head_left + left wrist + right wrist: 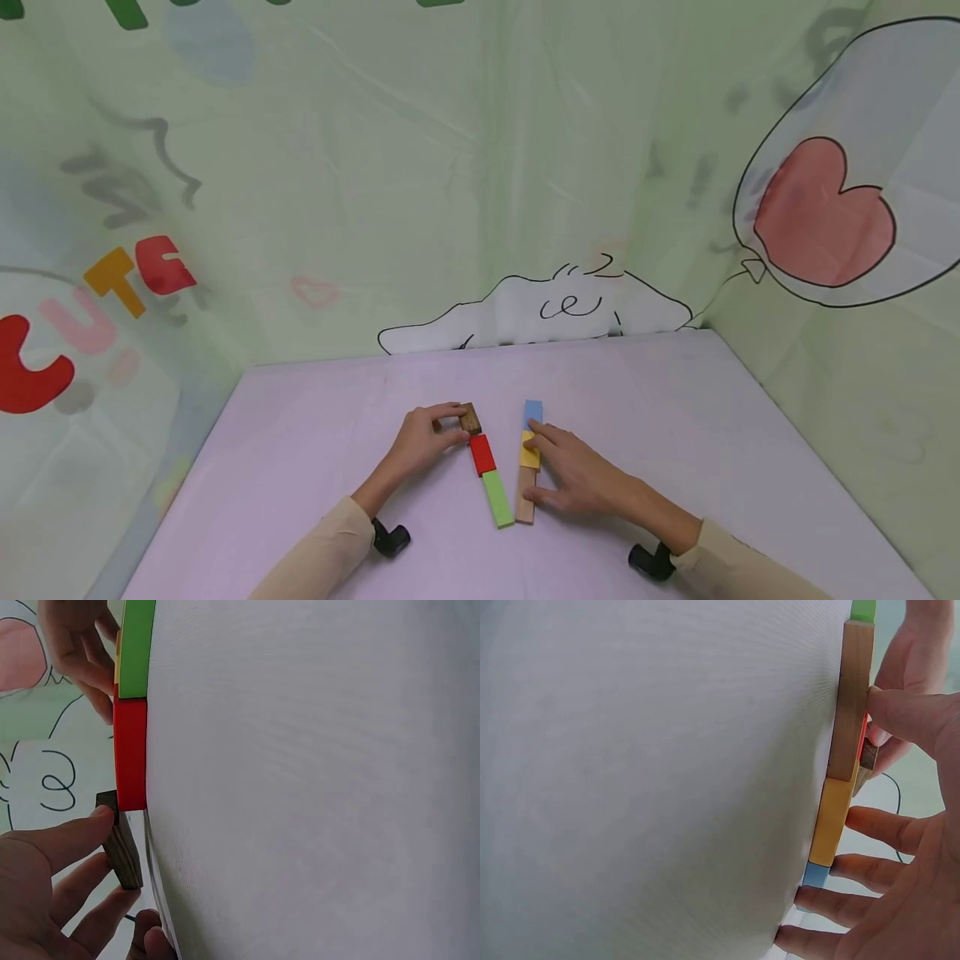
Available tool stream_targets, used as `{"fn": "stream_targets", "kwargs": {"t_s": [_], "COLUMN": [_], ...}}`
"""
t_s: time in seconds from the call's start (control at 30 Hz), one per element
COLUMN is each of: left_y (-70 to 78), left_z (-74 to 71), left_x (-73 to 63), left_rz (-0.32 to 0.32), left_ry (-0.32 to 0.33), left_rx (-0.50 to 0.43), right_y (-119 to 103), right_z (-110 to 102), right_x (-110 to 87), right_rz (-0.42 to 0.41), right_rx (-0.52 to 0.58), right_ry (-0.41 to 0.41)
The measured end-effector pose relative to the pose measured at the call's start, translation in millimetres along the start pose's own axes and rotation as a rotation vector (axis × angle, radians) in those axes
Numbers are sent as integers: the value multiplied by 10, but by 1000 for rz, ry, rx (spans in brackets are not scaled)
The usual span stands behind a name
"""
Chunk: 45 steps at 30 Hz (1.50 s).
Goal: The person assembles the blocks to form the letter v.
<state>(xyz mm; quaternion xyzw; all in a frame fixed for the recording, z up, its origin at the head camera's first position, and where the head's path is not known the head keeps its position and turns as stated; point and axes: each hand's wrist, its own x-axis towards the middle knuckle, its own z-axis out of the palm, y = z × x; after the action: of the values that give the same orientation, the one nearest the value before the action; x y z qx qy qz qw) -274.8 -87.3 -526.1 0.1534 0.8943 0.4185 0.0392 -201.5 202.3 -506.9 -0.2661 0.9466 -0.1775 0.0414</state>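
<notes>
Two rows of small blocks lie on the table, close together at the near end and spreading apart away from me. A red block [482,455] and a green block [498,500] make up the left row. At its far end my left hand [420,437] pinches a dark brown wooden block [124,851] between thumb and fingers, slightly tilted in the left wrist view. The right row has a blue block [533,411], a yellow block [529,456] and a light wooden block [526,502]. My right hand [588,477] rests on this row with spread fingers, its thumb touching the light wooden block.
A pale lilac tablecloth [300,450] covers the table. Behind and at both sides hangs a light green printed curtain [360,183] with letters, a balloon and a cloud-like drawing. Black camera mounts [392,540] sit at both wrists.
</notes>
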Motion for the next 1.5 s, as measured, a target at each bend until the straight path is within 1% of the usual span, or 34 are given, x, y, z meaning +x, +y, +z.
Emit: {"fn": "stream_targets", "kwargs": {"t_s": [0.33, 0.73, 1.0, 1.3, 1.5], "left_y": [10, 35, 28, 27, 15], "left_z": [30, 35, 40, 51, 52], "left_x": [12, 9, 18, 13, 14], "left_rz": [4, -7, 6, -7, 8], "left_ry": [-22, -24, -24, -27, -23], "left_rx": [16, 23, 33, 36, 47], "right_y": [5, 1, 0, 4, -16], "right_z": [-5, -15, -14, -3, -18], "right_x": [5, 3, 9, -2, 0], "right_rz": [14, 24, 36, 30, 37], "right_rx": [9, 17, 19, 21, 24], "right_ry": [-19, -23, -30, -27, -27]}}
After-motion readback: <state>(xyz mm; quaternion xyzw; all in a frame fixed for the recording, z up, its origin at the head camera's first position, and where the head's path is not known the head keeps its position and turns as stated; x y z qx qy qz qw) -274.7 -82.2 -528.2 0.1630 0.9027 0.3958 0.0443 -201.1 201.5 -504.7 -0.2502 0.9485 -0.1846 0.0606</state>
